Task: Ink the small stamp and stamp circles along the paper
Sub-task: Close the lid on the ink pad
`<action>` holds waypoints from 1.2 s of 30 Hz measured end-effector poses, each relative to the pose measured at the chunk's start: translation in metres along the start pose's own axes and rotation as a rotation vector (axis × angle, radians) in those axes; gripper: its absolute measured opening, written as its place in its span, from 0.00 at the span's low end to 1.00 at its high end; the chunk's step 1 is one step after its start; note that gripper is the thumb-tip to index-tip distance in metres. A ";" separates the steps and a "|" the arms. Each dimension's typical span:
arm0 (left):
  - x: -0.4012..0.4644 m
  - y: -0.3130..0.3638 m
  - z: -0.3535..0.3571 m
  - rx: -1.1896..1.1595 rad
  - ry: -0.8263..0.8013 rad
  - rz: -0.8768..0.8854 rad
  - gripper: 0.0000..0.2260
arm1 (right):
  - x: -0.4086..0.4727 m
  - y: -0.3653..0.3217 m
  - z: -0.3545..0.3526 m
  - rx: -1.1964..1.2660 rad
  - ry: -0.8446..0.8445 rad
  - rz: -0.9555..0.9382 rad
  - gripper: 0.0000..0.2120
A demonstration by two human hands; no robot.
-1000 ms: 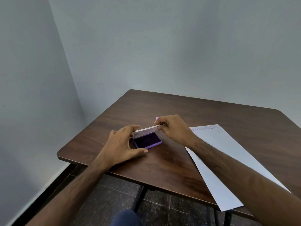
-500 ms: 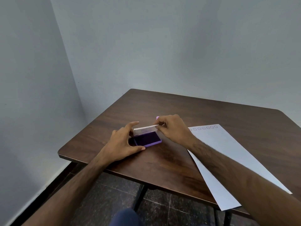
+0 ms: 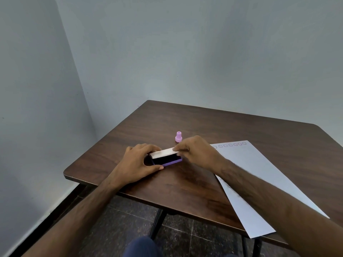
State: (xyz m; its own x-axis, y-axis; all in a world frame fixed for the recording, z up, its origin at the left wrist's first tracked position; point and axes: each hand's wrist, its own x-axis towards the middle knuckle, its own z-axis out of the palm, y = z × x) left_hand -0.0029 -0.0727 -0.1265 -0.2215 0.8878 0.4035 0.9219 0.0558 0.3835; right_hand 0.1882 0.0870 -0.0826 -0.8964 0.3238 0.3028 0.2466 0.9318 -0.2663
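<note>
A purple ink pad [image 3: 170, 161] lies on the brown table [image 3: 204, 127], its clear lid [image 3: 163, 152] tilted low over the dark pad. My left hand [image 3: 137, 164] grips the pad's left end. My right hand [image 3: 196, 152] pinches the lid's right edge. The small pink stamp [image 3: 178, 136] stands upright just behind my right hand, untouched. A white paper [image 3: 259, 179] lies to the right, with a row of several stamped circles [image 3: 231, 145] along its far edge.
The table stands in a corner with grey walls close on the left and behind. The paper's near corner overhangs the table's front edge. Dark tiled floor and the table's legs show below.
The lid has come down from half-raised to nearly flat over the pad. My right hand has shifted so the pink stamp behind it now shows fully.
</note>
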 end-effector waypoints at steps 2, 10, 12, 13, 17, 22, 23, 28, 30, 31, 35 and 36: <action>-0.001 -0.001 0.001 0.022 0.002 0.008 0.21 | -0.003 0.000 0.002 -0.057 -0.096 -0.040 0.10; -0.002 -0.003 0.003 0.078 -0.006 0.020 0.19 | -0.004 0.003 0.006 -0.083 -0.143 -0.037 0.12; -0.003 -0.002 0.003 0.106 -0.010 0.034 0.19 | -0.005 0.004 0.003 -0.102 -0.147 -0.055 0.13; -0.004 -0.001 0.002 0.122 -0.014 0.044 0.19 | -0.005 0.004 0.003 -0.121 -0.145 -0.063 0.13; -0.004 0.003 0.001 0.215 -0.063 0.087 0.21 | -0.004 0.001 0.006 -0.191 -0.149 -0.089 0.13; -0.005 0.010 0.000 0.337 -0.132 0.131 0.21 | -0.017 0.000 0.015 -0.199 -0.080 -0.088 0.14; -0.005 0.010 0.000 0.365 -0.131 0.137 0.22 | -0.019 0.000 0.017 -0.195 -0.067 -0.084 0.14; -0.004 0.012 -0.004 0.483 -0.143 0.181 0.24 | -0.021 -0.002 0.018 -0.107 -0.062 -0.028 0.14; -0.004 0.013 -0.006 0.493 -0.130 0.188 0.23 | -0.023 0.000 0.009 0.008 -0.074 0.003 0.15; -0.003 0.014 -0.008 0.504 -0.122 0.193 0.23 | -0.026 0.001 0.002 0.066 -0.074 0.019 0.16; -0.001 0.027 -0.011 0.532 -0.083 0.209 0.23 | -0.055 0.025 -0.026 0.158 0.013 0.155 0.16; 0.000 0.031 -0.010 0.518 -0.068 0.214 0.23 | -0.065 0.034 -0.032 0.124 0.010 0.210 0.15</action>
State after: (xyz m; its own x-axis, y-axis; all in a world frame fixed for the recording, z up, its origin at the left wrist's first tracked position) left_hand 0.0229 -0.0756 -0.1060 -0.0077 0.9304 0.3664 0.9835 0.0734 -0.1656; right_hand 0.2665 0.1030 -0.0823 -0.8260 0.5109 0.2382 0.3799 0.8167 -0.4343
